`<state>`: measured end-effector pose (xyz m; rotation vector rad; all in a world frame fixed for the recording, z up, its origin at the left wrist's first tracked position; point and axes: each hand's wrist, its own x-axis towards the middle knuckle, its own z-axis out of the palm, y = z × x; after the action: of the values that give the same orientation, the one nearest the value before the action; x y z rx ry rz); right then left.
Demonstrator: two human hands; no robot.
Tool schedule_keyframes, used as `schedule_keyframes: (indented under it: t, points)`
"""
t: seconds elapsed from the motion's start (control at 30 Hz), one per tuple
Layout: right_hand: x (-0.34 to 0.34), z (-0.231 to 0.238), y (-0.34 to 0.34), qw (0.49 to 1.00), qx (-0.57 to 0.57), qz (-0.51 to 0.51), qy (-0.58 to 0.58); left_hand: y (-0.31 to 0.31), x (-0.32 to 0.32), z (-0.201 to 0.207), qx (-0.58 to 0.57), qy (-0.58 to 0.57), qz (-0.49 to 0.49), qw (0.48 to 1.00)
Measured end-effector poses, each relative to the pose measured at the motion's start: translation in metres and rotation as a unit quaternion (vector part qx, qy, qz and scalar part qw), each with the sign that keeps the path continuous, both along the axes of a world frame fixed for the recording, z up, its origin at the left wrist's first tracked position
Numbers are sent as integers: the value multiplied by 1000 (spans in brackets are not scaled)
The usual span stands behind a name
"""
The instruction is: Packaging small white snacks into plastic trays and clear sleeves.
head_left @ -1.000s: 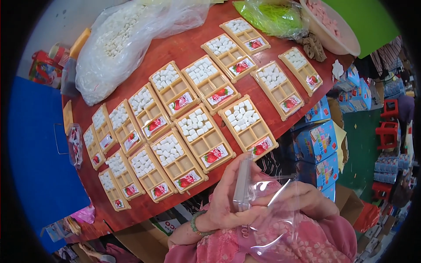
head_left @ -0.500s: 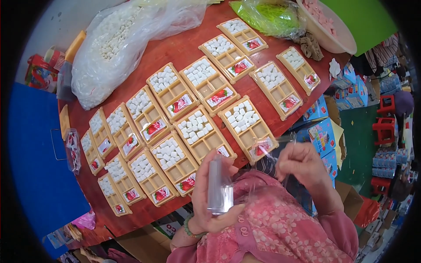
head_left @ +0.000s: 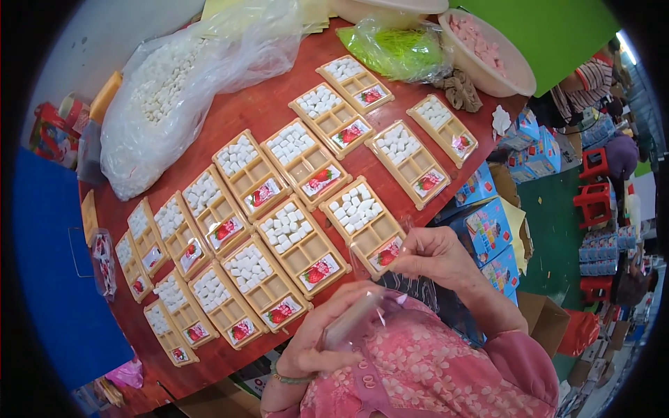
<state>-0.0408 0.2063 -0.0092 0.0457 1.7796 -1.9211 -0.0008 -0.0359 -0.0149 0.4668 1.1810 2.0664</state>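
Note:
My left hand [head_left: 313, 341], at the lower middle in front of my pink flowered top, is closed round a stack of clear plastic sheets [head_left: 352, 324]. My right hand [head_left: 446, 258] pinches thin clear plastic, probably one such sheet, by the near corner of a beige tray [head_left: 348, 240]. That tray has white marshmallow-like pieces [head_left: 355, 209] in its large compartment and a strawberry-printed packet [head_left: 387, 252] in a small one; its other small compartments look bare. The clear film's edges are hard to make out against the tray.
Several similar filled trays [head_left: 282, 284] stand in rows on the red table [head_left: 230, 104]. Behind them lie a large bag of white pieces [head_left: 164, 90], a bag of bright green strips [head_left: 397, 52] and a bowl of pink pieces [head_left: 519, 73]. Blue boxes [head_left: 491, 230] stand beyond the table's right edge.
My right hand has moved left and down toward the near tray with the clear plastic. My left hand has tilted its stack and lowered slightly. The view has shifted.

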Motion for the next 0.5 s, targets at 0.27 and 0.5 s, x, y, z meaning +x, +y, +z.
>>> schedule_keyframes:
  t: [0.27,0.5]
  points:
    - [-29,-17,2,989,-42,-123,68,13,-5,4,-25,-62,90,994]
    - [-41,-21,-3,975,-170,-139,-42,15,-4,9,-65,-159,132,976]
